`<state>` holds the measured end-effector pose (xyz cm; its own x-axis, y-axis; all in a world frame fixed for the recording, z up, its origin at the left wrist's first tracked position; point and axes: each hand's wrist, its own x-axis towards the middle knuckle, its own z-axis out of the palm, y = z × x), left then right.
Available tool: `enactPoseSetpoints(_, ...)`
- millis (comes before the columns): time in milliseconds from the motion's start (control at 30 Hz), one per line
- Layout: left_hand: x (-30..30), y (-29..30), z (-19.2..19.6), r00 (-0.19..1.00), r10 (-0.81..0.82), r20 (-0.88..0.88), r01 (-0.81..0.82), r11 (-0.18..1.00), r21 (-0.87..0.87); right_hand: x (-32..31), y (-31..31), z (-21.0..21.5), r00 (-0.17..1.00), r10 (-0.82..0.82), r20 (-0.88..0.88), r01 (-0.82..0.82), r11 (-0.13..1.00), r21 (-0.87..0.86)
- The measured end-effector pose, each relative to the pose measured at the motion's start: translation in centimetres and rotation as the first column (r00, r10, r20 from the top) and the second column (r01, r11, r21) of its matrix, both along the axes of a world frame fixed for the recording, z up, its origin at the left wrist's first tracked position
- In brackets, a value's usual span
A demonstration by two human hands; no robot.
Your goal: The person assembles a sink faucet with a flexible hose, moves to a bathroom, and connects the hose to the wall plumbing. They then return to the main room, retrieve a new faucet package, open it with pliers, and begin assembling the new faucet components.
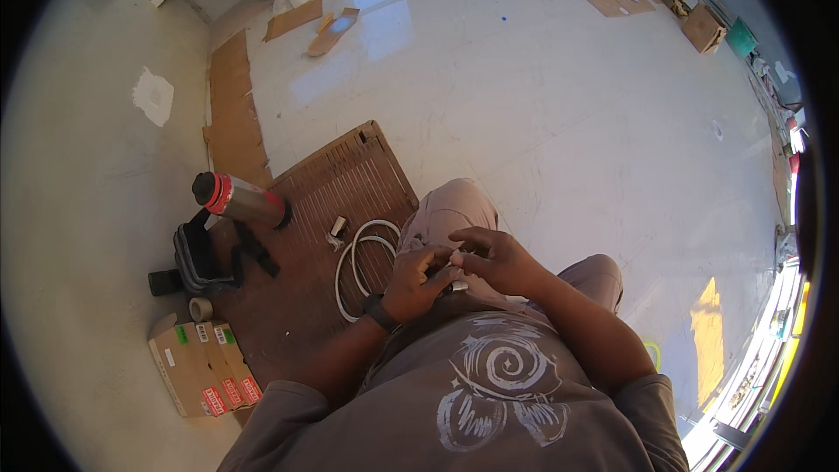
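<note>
Both hands meet over my lap with bent fingers. My left hand (421, 282) is closed, its fingertips against those of the other hand. A small whitish, shiny piece (459, 286) shows just below its fingers; its kind is too small to tell. My right hand (495, 262) pinches with thumb and forefinger at the same spot, and what lies between them is hidden. A looped white hose (341, 284) lies on the brown board (306, 323) beside my left wrist. Farther left on the board is a small shiny metal cylinder (338, 226) with crumpled clear plastic by it.
To my left stand a steel bottle (249, 200) with red bands, a black bag (203, 253), a tape roll (201, 308) and cardboard boxes (197, 367). Cardboard strips (234, 114) line the left wall. Boxes and tools (703, 28) sit along the far right edge of the pale floor.
</note>
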<state>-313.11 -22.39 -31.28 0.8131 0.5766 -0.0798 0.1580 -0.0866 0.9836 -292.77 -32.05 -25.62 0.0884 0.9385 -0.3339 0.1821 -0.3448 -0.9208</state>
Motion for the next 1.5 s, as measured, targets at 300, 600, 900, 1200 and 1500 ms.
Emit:
enactPoseSetpoints(300, -3.4, 1.5, -1.7, 0.986, 0.164, -0.019, -0.159, 0.977, 0.143, -1.2, -1.4, -0.9, 0.986, 0.003, 0.167, -0.026, 0.990, 0.139)
enactPoseSetpoints(600, -9.2, 15.9, -10.6, 0.213, 0.750, -0.627, -0.435, 0.647, 0.626, -1.1, -1.7, -0.7, 0.983, 0.054, 0.175, -0.079, 0.987, 0.141)
enactPoseSetpoints(900, -9.3, 15.2, -12.3, 0.509, 0.580, -0.636, 0.012, 0.733, 0.680, -0.8, -2.0, -1.1, 0.983, 0.074, 0.169, -0.100, 0.983, 0.153)
enactPoseSetpoints(1200, -12.8, 15.9, -16.0, 0.620, 0.671, -0.407, -0.675, 0.721, 0.160, -0.5, -1.7, -1.3, 0.986, 0.074, 0.149, -0.089, 0.992, 0.093)
enactPoseSetpoints(1500, -11.2, 10.2, -5.7, 0.854, 0.518, 0.046, -0.249, 0.485, -0.838, -0.5, -1.6, -2.7, 0.996, -0.020, 0.086, 0.018, 1.000, 0.024)
